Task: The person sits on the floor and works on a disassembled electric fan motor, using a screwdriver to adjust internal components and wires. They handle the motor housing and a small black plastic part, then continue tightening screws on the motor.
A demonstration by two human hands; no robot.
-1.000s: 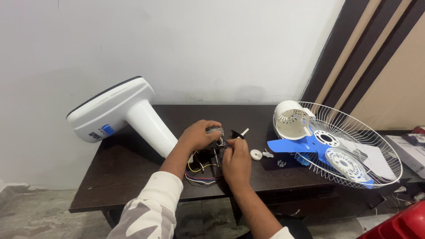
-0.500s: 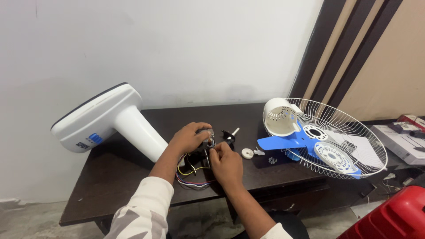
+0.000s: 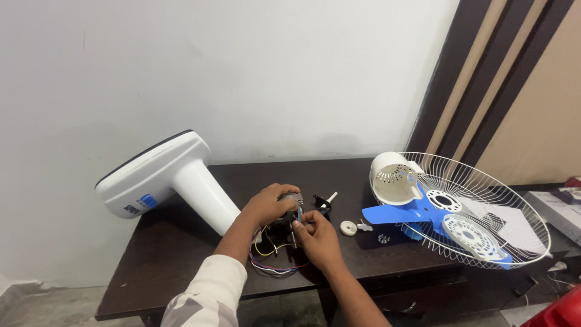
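Observation:
My left hand (image 3: 269, 204) grips a small fan motor (image 3: 293, 209) from above at the middle of a dark wooden table (image 3: 181, 266). My right hand (image 3: 316, 233) pinches the motor's front side with its fingertips. Coloured wires (image 3: 272, 257) hang from the motor and loop on the table under both hands. A black piece with a white shaft (image 3: 324, 201) lies just behind the motor.
A white fan base (image 3: 163, 178) lies tipped over on the left. On the right lie a white wire guard (image 3: 484, 212), blue fan blades (image 3: 423, 213), a white motor cover (image 3: 390, 175) and a small white knob (image 3: 348, 227). A red object (image 3: 560, 312) is at the bottom right.
The view has shifted, so everything sits lower and further right in the frame. Both hands stay on the motor with little change in grip.

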